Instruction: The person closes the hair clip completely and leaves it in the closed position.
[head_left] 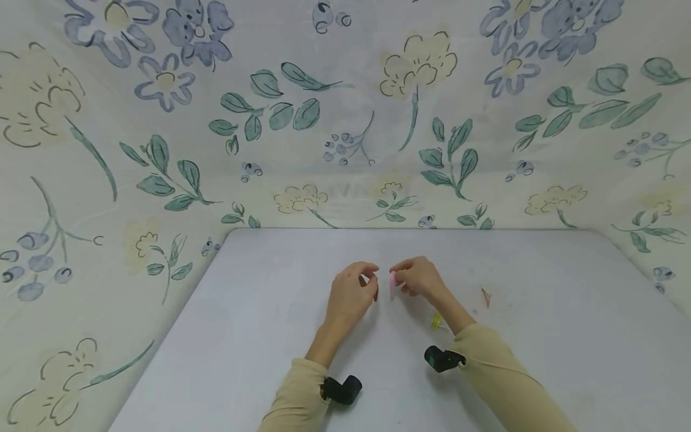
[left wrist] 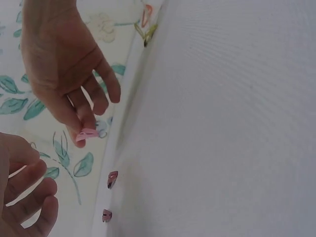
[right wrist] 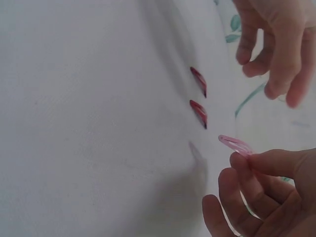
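Between thumb and forefinger my right hand [head_left: 420, 277] pinches a pink snap hair clip [right wrist: 236, 144], held above the table. Facing it, my left hand [head_left: 349, 294] hovers with loosely bent fingers, and nothing shows between them in the right wrist view. Two dark red hair clips lie on the white table near the left hand: one red clip [right wrist: 199, 80] and another red clip [right wrist: 199, 113] beside it, slightly apart. In the head view the left fingers partly hide them.
Right of my right wrist lies an orange hair clip [head_left: 486, 297]. Yellow clips [head_left: 436, 320] lie by the right forearm, partly covered by it. The white table [head_left: 259, 336] meets a flower-patterned cloth [head_left: 345, 138] at its far edge.
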The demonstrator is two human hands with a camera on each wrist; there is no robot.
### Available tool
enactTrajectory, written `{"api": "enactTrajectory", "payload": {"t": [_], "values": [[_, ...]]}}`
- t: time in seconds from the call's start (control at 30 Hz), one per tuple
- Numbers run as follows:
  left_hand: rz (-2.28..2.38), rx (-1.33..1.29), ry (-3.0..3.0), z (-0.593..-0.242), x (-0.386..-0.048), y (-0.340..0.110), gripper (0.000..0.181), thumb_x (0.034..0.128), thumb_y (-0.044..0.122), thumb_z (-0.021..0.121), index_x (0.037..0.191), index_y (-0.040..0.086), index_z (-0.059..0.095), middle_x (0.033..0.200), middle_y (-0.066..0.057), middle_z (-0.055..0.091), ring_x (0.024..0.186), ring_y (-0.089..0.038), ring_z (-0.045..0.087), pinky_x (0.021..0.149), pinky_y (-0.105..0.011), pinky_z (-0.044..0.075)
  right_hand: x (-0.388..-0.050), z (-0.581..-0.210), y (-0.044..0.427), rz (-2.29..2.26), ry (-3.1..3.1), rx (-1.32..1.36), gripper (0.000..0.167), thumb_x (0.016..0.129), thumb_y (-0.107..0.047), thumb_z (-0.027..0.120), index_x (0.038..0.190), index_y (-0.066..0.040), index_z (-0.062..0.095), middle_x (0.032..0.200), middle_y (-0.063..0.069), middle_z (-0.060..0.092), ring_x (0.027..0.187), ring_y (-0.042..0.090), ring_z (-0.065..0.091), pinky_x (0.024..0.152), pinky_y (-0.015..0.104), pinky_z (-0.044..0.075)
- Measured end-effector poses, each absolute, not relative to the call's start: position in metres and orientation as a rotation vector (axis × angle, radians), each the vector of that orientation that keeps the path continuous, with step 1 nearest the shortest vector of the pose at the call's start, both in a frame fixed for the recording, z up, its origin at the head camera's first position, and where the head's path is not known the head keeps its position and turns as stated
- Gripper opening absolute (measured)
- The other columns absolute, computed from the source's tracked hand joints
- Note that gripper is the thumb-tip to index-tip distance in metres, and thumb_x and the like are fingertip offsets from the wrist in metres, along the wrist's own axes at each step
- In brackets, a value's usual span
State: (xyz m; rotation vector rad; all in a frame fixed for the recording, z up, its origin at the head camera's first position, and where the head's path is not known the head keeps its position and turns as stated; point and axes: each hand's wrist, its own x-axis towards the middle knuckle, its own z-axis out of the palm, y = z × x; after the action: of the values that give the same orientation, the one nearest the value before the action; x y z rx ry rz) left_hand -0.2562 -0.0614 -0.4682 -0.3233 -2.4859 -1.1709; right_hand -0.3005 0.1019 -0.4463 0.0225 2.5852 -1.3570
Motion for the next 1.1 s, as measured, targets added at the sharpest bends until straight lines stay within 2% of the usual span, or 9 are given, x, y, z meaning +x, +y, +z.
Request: {"api": "enactTrajectory", "payload": {"t": [0.37,0.57,0.9,1.1], "values": [[-1.112,-0.305,-2.506,-0.466,-0.258,-0.065,0.02,0.0878,0.007,0.065,0.106,0.01,0.072,0.089,0.0,0.068,0.067,-0.009,0.058,0.062,-0.025,0.046,-0.305,-0.456,0.092,-1.081,2.737,-0.068,0.027,0.085,-0.009,0.061,0.108,-0.005,0.075,0.076,0.001,0.066,0.065,0.014,0.054,0.055,0.023,0.04],[-1.069,-0.291,-2.501,-0.466,-0.257,-0.067,0.018,0.0877,0.009,0.067,0.104,0.01,0.072,0.088,0.0,0.069,0.07,-0.012,0.059,0.064,-0.027,0.046,-0.307,-0.455,0.086,-0.961,2.772,-0.063,0.028,0.084,-0.01,0.061,0.107,-0.007,0.076,0.081,0.002,0.068,0.072,0.018,0.056,0.059,0.027,0.04],[-1.079,-0.278,-2.501,-0.463,-0.256,-0.066,0.018,0.0878,0.009,0.066,0.105,0.01,0.072,0.09,-0.001,0.069,0.071,-0.012,0.06,0.065,-0.027,0.046,-0.308,-0.455,0.086,-0.868,2.795,-0.059,0.028,0.083,-0.009,0.061,0.106,-0.008,0.077,0.081,0.001,0.067,0.075,0.019,0.056,0.06,0.027,0.039],[-1.078,-0.271,-2.491,-0.463,-0.256,-0.067,0.017,0.0881,0.008,0.066,0.104,0.01,0.072,0.089,0.0,0.069,0.07,-0.012,0.058,0.063,-0.025,0.045,-0.309,-0.457,0.086,-0.87,2.8,-0.08,0.026,0.084,-0.009,0.061,0.104,-0.008,0.077,0.087,0.002,0.068,0.079,0.02,0.056,0.062,0.027,0.039]]}}
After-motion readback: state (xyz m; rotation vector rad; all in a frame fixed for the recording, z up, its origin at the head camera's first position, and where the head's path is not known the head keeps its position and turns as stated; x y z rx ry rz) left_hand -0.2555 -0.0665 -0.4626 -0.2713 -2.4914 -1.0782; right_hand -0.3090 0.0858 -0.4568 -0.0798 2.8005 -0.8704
